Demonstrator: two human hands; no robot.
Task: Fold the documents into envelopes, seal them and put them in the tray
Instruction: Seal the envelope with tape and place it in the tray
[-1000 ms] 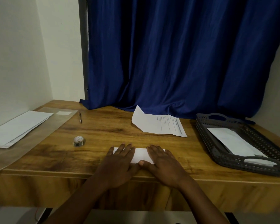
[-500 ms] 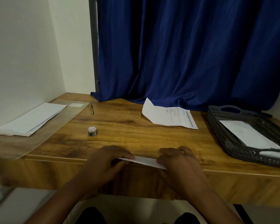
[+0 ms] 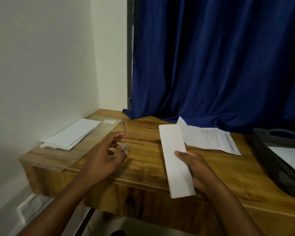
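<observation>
My right hand point(image 3: 197, 169) grips a folded white document point(image 3: 174, 155), a long narrow strip held lengthwise above the wooden desk point(image 3: 148, 160). My left hand point(image 3: 107, 153) hovers over the desk's left part with fingers loosely spread, holding nothing, right over the small tape roll point(image 3: 125, 147). A stack of white envelopes point(image 3: 73, 135) lies at the far left on a clear plastic sheet point(image 3: 85, 147). A printed sheet point(image 3: 211, 137) lies near the curtain. The dark mesh tray point(image 3: 271, 160) at the right edge holds a white envelope point(image 3: 289, 155).
A blue curtain point(image 3: 211, 65) hangs behind the desk and a white wall point(image 3: 41, 65) bounds it on the left. A pen point(image 3: 124, 126) lies beside the plastic sheet. The desk's front edge runs just below my hands.
Both hands pressed the folded paper flat, then lifted it. Now my right hand alone holds it, turned lengthwise, and my left hand has let go and moved left. The view turned left.
</observation>
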